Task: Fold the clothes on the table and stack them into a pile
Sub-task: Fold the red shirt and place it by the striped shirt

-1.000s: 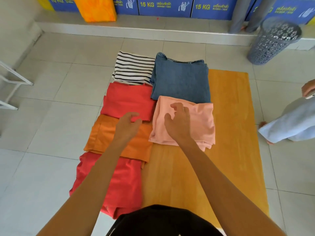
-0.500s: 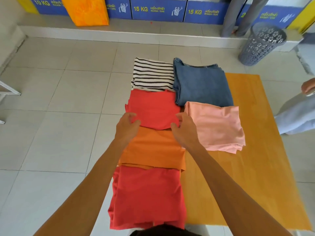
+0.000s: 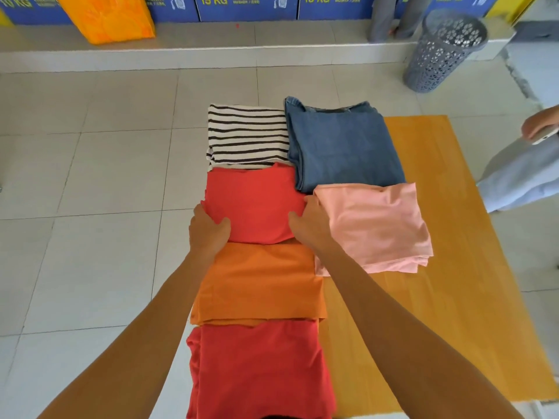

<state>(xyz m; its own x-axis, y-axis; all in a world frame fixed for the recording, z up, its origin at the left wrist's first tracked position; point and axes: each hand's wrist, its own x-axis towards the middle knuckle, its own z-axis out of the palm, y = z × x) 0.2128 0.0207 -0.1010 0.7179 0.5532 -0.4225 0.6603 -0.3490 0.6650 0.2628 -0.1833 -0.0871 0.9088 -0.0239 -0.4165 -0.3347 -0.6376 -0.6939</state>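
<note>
Several folded clothes lie on the yellow wooden table [image 3: 447,267]. A folded red garment [image 3: 257,201] sits in the middle of the left column. My left hand [image 3: 208,229] grips its near left edge and my right hand [image 3: 308,220] grips its near right edge. Behind it lies a black-and-white striped top [image 3: 246,136], beside that folded blue denim [image 3: 343,146]. A folded orange garment [image 3: 260,282] lies in front of the red one, then another red garment [image 3: 260,370] nearest me. A folded pink garment [image 3: 375,225] lies to the right.
A grey perforated laundry basket [image 3: 441,52] stands on the tiled floor at the back right. A second person in light clothing [image 3: 520,173] stands at the table's right edge. An orange bag [image 3: 106,16] and blue panels line the back ledge.
My right hand left the pink garment and moved left. Both hands have closed on the near edges of the middle red garment. The view shifted left and nearer.
</note>
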